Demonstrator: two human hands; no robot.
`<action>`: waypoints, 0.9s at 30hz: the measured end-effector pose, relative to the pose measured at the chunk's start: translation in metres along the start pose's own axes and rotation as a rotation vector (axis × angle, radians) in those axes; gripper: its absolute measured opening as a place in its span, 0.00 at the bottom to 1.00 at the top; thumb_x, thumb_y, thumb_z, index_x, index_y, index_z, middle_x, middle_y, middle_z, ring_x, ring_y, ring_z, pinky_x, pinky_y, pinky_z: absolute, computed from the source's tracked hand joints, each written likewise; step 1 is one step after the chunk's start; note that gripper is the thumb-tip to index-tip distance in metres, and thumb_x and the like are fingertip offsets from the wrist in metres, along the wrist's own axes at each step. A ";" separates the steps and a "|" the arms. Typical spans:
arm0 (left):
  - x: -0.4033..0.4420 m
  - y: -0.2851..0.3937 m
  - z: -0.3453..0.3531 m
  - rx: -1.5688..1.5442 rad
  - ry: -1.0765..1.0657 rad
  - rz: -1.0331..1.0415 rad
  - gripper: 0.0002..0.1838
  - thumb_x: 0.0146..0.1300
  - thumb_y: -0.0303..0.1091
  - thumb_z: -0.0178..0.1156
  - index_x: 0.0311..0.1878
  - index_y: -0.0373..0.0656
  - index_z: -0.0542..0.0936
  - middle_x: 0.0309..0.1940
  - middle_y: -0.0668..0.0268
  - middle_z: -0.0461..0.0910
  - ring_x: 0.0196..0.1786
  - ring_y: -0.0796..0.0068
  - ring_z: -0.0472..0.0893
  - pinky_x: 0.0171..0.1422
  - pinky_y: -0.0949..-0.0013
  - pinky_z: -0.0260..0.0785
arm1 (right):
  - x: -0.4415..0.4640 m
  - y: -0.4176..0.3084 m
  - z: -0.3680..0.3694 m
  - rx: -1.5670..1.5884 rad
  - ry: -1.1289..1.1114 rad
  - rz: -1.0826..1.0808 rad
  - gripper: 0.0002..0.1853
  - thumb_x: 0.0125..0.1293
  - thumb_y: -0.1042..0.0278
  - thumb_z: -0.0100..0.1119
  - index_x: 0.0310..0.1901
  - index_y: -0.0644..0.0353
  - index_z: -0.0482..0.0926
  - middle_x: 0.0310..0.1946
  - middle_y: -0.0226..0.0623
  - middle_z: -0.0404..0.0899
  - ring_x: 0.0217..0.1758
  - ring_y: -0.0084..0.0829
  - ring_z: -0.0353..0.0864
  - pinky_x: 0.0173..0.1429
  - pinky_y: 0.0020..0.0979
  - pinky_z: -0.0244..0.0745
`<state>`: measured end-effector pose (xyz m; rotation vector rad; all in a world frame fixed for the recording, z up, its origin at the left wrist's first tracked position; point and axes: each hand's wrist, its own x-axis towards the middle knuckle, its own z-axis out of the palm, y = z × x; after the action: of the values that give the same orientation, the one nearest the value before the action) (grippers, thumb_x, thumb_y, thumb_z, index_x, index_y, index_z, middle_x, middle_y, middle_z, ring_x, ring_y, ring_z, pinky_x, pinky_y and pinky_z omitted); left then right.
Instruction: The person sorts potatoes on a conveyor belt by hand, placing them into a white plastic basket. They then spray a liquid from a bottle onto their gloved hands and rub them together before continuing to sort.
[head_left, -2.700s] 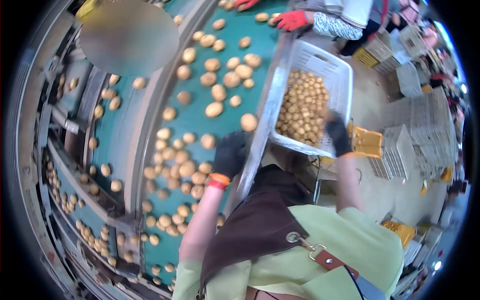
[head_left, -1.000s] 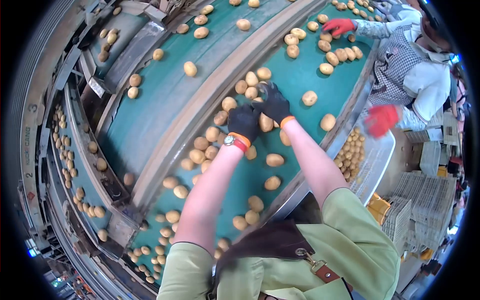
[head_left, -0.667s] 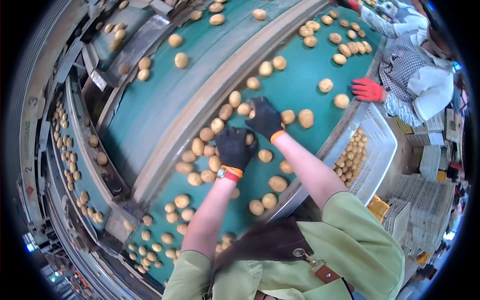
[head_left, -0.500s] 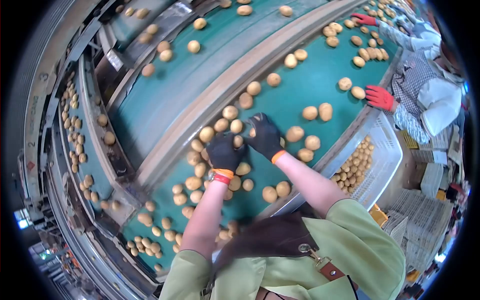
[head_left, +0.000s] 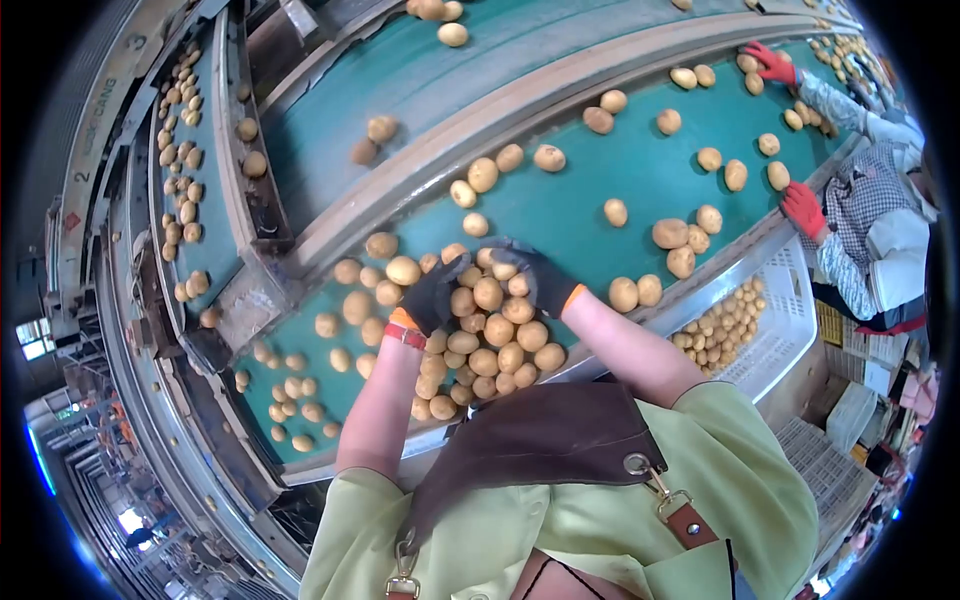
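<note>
A tight pile of potatoes [head_left: 488, 293] lies on the green conveyor belt [head_left: 560, 215] right in front of me. My left hand [head_left: 437, 293], in a black glove with an orange cuff, curls round the pile's left side. Opposite it, my right hand [head_left: 535, 280], gloved the same way, cups the far right side. Both hands' fingers bend over the pile's far edge and press against potatoes; some fingertips are hidden. More loose potatoes [head_left: 357, 308] lie to the left of my left hand.
A white plastic crate [head_left: 790, 330] holding small potatoes stands beyond the belt's near edge, at right. Farther along, a co-worker's red-gloved hands [head_left: 803, 208] are at the same belt. A raised rail [head_left: 440, 150] divides it from a second belt with potatoes.
My hands have drawn nearer to my body, and potatoes are now gathered in a dense pile between them and my apron. My view has shifted; the co-worker's far hand now touches potatoes.
</note>
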<state>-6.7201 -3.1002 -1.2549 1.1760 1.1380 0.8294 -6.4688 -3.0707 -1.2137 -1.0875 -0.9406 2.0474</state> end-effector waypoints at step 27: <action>-0.052 0.133 0.168 0.333 -0.721 0.128 0.24 0.70 0.35 0.65 0.66 0.36 0.74 0.60 0.54 0.80 0.64 0.58 0.80 0.66 0.61 0.74 | -0.233 0.058 -0.001 -0.147 0.585 -0.797 0.36 0.65 0.73 0.70 0.74 0.58 0.68 0.69 0.33 0.75 0.68 0.25 0.75 0.72 0.31 0.75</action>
<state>-6.5627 -3.1636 -1.1141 1.6581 0.6108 0.2517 -6.3721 -3.2844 -1.1642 -1.0608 -0.9959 0.9584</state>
